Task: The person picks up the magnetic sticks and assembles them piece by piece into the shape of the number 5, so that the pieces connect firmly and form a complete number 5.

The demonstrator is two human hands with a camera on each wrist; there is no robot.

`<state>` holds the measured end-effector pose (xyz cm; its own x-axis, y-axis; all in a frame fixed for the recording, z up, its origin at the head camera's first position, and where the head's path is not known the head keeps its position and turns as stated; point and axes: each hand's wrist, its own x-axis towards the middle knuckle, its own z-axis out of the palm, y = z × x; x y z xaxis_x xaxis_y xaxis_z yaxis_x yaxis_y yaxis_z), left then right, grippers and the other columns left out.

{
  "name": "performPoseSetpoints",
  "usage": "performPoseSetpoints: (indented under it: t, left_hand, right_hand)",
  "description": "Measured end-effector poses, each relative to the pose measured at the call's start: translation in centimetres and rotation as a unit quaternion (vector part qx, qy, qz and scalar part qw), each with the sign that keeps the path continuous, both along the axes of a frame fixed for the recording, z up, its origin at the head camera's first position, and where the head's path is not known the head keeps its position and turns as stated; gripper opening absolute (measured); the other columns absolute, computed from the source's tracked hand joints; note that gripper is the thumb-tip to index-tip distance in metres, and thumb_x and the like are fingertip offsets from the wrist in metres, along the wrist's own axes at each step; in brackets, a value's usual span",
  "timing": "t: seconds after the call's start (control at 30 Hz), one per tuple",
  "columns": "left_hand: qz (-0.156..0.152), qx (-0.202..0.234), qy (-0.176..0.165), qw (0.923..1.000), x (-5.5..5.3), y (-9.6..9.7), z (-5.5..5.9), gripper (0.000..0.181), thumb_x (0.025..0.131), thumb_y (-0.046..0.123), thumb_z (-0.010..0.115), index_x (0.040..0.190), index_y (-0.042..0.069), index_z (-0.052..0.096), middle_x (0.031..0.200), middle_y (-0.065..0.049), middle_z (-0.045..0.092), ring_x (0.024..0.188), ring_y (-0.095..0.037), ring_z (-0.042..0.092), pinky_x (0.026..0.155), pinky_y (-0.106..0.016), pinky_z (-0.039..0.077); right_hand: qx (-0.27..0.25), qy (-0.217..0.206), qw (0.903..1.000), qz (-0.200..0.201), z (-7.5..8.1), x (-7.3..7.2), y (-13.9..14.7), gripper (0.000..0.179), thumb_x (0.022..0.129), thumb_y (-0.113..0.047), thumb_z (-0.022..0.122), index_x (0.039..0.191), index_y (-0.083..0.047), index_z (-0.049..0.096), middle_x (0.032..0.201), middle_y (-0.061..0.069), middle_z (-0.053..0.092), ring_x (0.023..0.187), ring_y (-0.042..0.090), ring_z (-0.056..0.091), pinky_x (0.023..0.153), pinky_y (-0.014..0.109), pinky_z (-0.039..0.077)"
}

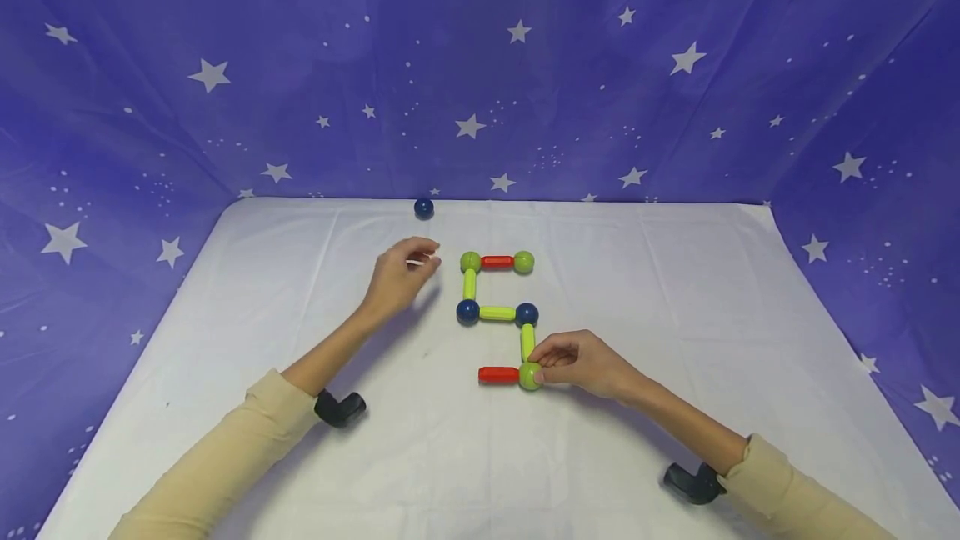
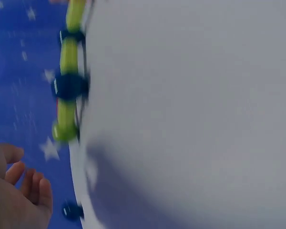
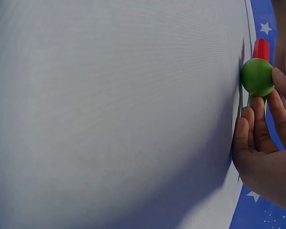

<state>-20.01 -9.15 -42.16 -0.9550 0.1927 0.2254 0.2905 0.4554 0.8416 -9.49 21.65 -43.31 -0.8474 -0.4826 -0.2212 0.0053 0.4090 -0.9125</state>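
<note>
Balls and rods, apparently a magnetic building set, lie joined in a shape like a 5 on the white cloth. At its lower right corner my right hand (image 1: 588, 363) pinches a green ball (image 1: 530, 376) between thumb and fingers. A red rod (image 1: 498, 375) points left from that ball, and a yellow-green rod (image 1: 528, 342) runs up to a blue ball (image 1: 527, 314). My left hand (image 1: 397, 277) hovers left of the shape's top green ball (image 1: 470, 262), fingers loosely bent and holding nothing. In the left wrist view, the left hand (image 2: 21, 191) is apart from the pieces.
A loose blue ball (image 1: 423, 208) lies near the table's back edge, beyond my left hand. White cloth (image 1: 675, 290) covers the table. A purple star-patterned curtain (image 1: 480, 73) stands behind and at both sides. Black wrist mounts (image 1: 340, 409) hang under the sleeves.
</note>
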Motion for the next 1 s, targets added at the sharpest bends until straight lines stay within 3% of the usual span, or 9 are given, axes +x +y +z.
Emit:
performPoseSetpoints:
  t: [0.1, 0.23, 0.5, 0.6, 0.77, 0.9, 1.0]
  left_hand:
    - [0.037, -0.019, -0.002, 0.9991, -3.0, -0.8, -0.2, 0.035, 0.095, 0.008, 0.067, 0.126, -0.006, 0.061, 0.123, -0.023, 0.061, 0.11, -0.036, 0.06, 0.094, -0.042, 0.049]
    - [0.068, -0.043, -0.023, 0.9965, -6.1, -1.0, -0.5, 0.045, 0.095, 0.012, 0.068, 0.134, -0.006, 0.055, 0.129, -0.027, 0.055, 0.114, -0.039, 0.057, 0.098, -0.045, 0.046]
    - [0.103, -0.081, -0.077, 0.9884, -9.8, 0.2, -1.2, 0.058, 0.098, 0.019, 0.063, 0.146, -0.004, 0.041, 0.136, -0.029, 0.048, 0.126, -0.04, 0.046, 0.107, -0.046, 0.035]
    - [0.116, -0.084, -0.088, 0.9857, -10.8, 0.5, -1.4, 0.058, 0.099, 0.019, 0.06, 0.148, -0.004, 0.039, 0.138, -0.029, 0.047, 0.131, -0.041, 0.043, 0.111, -0.045, 0.031]
    - [0.14, -0.097, -0.102, 0.9801, -11.9, 0.7, -1.8, 0.052, 0.098, 0.02, 0.059, 0.143, -0.002, 0.047, 0.14, -0.028, 0.049, 0.134, -0.04, 0.043, 0.112, -0.043, 0.031]
    - [0.148, -0.095, -0.098, 0.9796, -11.8, 0.8, -1.8, 0.048, 0.098, 0.02, 0.061, 0.138, -0.003, 0.052, 0.137, -0.025, 0.054, 0.132, -0.038, 0.047, 0.11, -0.042, 0.034]
    - [0.132, -0.079, -0.093, 0.9838, -11.0, 0.9, -1.4, 0.046, 0.098, 0.018, 0.062, 0.137, -0.005, 0.054, 0.132, -0.023, 0.058, 0.124, -0.035, 0.053, 0.106, -0.041, 0.039]
  right_hand:
    - [-0.002, 0.002, 1.0, 0.002, 0.1, 0.0, 0.1, 0.021, 0.088, -0.013, 0.078, 0.106, -0.003, 0.073, 0.093, 0.004, 0.07, 0.084, 0.02, 0.063, 0.074, 0.026, 0.051]
    - [0.003, -0.002, 1.0, 0.0, 0.1, 0.0, 0.1, 0.021, 0.087, -0.013, 0.078, 0.106, -0.004, 0.073, 0.092, 0.004, 0.07, 0.084, 0.02, 0.063, 0.074, 0.025, 0.051]
    - [0.003, 0.001, 1.0, 0.002, 0.2, 0.0, 0.1, 0.021, 0.088, -0.013, 0.077, 0.106, -0.003, 0.073, 0.093, 0.004, 0.069, 0.084, 0.019, 0.062, 0.074, 0.026, 0.05]
    - [0.007, -0.003, 1.0, 0.0, 0.2, -0.1, 0.0, 0.021, 0.088, -0.013, 0.077, 0.106, -0.005, 0.073, 0.093, 0.004, 0.069, 0.084, 0.02, 0.062, 0.074, 0.026, 0.05]
    - [0.02, -0.01, 0.9997, -0.004, 0.2, -0.1, -0.1, 0.02, 0.087, -0.014, 0.078, 0.105, -0.008, 0.074, 0.092, 0.003, 0.069, 0.083, 0.021, 0.06, 0.072, 0.026, 0.049]
    - [0.02, -0.009, 0.9998, -0.003, 0.3, 0.0, -0.1, 0.019, 0.087, -0.014, 0.078, 0.105, -0.008, 0.074, 0.092, 0.003, 0.069, 0.083, 0.022, 0.06, 0.071, 0.026, 0.048]
    - [0.02, -0.013, 0.9997, -0.004, 0.2, 0.0, -0.1, 0.02, 0.087, -0.014, 0.078, 0.105, -0.008, 0.073, 0.093, 0.003, 0.069, 0.084, 0.022, 0.06, 0.073, 0.026, 0.049]
